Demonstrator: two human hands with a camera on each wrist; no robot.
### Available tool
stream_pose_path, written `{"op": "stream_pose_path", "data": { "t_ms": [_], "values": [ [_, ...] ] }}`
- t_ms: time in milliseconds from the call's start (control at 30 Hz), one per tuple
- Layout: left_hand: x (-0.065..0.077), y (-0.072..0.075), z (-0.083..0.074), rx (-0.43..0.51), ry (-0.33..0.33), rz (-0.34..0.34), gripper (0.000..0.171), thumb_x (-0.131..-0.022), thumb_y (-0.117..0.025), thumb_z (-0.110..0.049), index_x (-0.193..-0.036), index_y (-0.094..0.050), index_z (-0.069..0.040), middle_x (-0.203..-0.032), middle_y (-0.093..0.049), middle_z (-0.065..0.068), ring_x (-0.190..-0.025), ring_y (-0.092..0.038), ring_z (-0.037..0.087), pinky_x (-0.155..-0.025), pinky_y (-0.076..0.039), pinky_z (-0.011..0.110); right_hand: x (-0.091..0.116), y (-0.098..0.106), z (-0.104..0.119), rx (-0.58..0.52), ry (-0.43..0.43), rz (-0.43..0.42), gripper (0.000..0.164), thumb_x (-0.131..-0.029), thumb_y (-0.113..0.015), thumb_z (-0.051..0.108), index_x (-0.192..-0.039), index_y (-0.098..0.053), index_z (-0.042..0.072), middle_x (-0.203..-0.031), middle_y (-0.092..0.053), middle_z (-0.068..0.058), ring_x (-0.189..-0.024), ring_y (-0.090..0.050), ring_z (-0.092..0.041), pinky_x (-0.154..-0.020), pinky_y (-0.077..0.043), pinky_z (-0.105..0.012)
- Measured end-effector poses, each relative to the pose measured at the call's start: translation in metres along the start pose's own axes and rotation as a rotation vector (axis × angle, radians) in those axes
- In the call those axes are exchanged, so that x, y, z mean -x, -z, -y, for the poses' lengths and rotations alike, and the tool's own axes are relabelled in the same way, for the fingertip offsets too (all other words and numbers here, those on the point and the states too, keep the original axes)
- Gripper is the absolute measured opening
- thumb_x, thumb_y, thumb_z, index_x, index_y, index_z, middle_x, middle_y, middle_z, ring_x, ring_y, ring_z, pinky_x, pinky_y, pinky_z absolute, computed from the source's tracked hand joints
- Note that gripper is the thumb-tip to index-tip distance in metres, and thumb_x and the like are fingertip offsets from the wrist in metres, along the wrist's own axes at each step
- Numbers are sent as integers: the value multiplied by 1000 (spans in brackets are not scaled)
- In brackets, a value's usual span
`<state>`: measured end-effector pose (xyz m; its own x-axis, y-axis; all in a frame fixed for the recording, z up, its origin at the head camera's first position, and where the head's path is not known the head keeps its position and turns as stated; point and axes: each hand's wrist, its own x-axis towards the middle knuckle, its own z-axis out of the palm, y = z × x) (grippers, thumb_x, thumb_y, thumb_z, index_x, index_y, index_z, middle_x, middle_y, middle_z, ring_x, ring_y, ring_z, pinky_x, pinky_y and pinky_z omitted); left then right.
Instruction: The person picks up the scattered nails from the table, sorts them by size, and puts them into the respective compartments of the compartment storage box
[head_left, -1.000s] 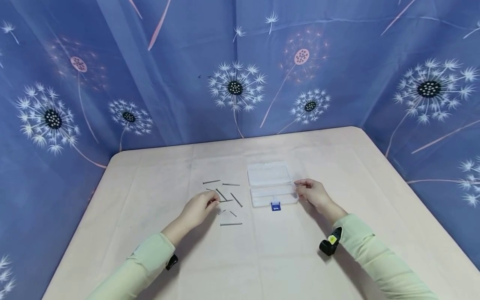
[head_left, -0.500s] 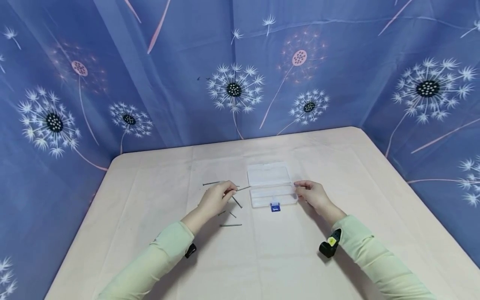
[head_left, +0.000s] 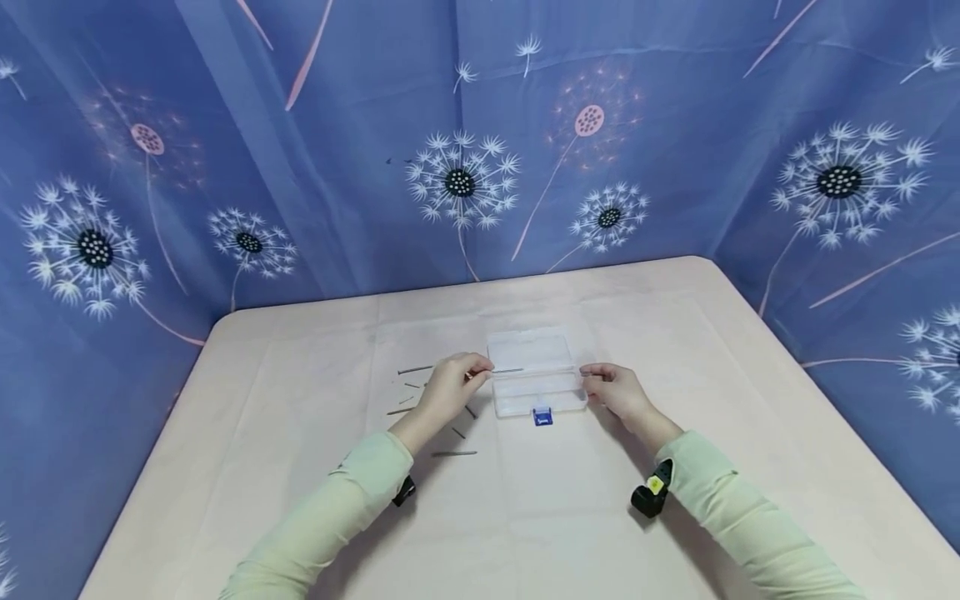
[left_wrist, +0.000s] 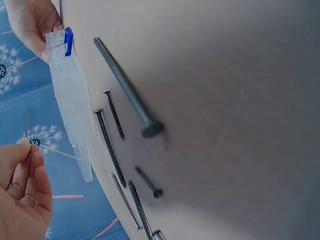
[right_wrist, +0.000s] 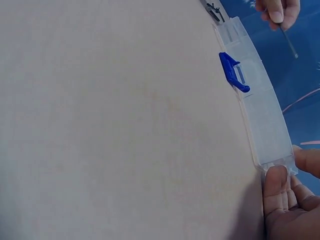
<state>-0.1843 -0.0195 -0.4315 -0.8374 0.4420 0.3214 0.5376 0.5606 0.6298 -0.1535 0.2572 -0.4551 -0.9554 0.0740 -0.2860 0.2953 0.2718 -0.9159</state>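
Observation:
My left hand (head_left: 448, 390) pinches a thin grey nail (head_left: 508, 370) between thumb and fingertips. The nail points right, above the hinge side of a clear plastic box (head_left: 517, 407) that lies with its lid (head_left: 528, 348) folded back. Gripping the box's right end is my right hand (head_left: 624, 398); the right wrist view shows its thumb and fingers around that corner. A blue latch (right_wrist: 230, 70) hangs on the box's front. Several loose nails (left_wrist: 129, 90) of different lengths lie on the table below and left of my left hand, some partly hidden by it.
A pale cloth covers the table (head_left: 555, 517). Behind and beside it hangs a blue curtain (head_left: 360, 167) with dandelion prints. One nail (head_left: 454, 453) lies nearer the front than the others.
My left hand has picked up a nail from the pile and carried it right, over the box's hinge side. The right hand has stayed at the box's end.

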Motion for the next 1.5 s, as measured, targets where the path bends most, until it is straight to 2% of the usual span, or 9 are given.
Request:
{"op": "stream_pose_path", "data": {
  "t_ms": [167, 433, 667, 933, 1100, 1333, 1500],
  "values": [
    [-5, -8, 1, -34, 10, 7, 8, -88, -66, -8, -94, -70, -4, -88, -71, 6, -78, -65, 16, -69, -54, 23, -1, -4, -1, -10, 18, 6, 41, -90, -54, 5, -126, -49, -14, -98, -63, -9, -70, -57, -2, -65, -52, -15],
    [-11, -17, -4, -135, 32, 40, 8, -87, -67, -11, -94, -71, -8, -89, -71, 3, -81, -65, 15, -73, -53, 24, -1, -8, -1, -6, 21, 9, 41, -89, -53, 4, -126, -50, -14, -92, -62, -4, -71, -56, -3, -65, -52, -16],
    [-14, -22, -6, -169, 51, 106, 9, -87, -67, -11, -93, -73, -8, -91, -73, 2, -84, -67, 14, -78, -54, 25, -4, -13, -1, -13, 36, 14, 41, -89, -53, 3, -125, -49, -14, -90, -62, -2, -70, -55, -2, -65, -52, -15],
    [-12, -25, -8, -212, 78, 112, 14, -84, -71, -16, -96, -74, -8, -96, -74, 2, -93, -69, 18, -84, -54, 31, -5, -17, 0, -17, 50, 27, 41, -90, -53, 5, -126, -49, -14, -88, -61, 0, -70, -56, -2, -65, -52, -15],
    [-11, -19, -6, -241, 57, 84, 19, -83, -73, -18, -99, -72, -8, -100, -73, 3, -96, -67, 20, -86, -54, 32, -6, -19, 3, -30, 54, 25, 40, -89, -53, 2, -125, -49, -16, -89, -62, -2, -70, -55, -2, -64, -52, -15],
    [-7, -5, -3, -264, 39, 54, 20, -82, -74, -18, -99, -70, -10, -96, -72, 1, -85, -66, 15, -73, -54, 25, -1, -13, 3, 12, 30, 11, 41, -90, -54, 6, -126, -50, -13, -93, -60, -3, -73, -55, -3, -64, -51, -15],
    [-4, 9, 1, -248, 7, 36, 23, -80, -76, -19, -100, -68, -9, -95, -71, 2, -84, -66, 17, -74, -54, 27, 2, -7, 0, 16, 29, -20, 40, -90, -54, 5, -125, -50, -13, -93, -61, -3, -72, -56, -2, -64, -51, -14]
  ]
}}
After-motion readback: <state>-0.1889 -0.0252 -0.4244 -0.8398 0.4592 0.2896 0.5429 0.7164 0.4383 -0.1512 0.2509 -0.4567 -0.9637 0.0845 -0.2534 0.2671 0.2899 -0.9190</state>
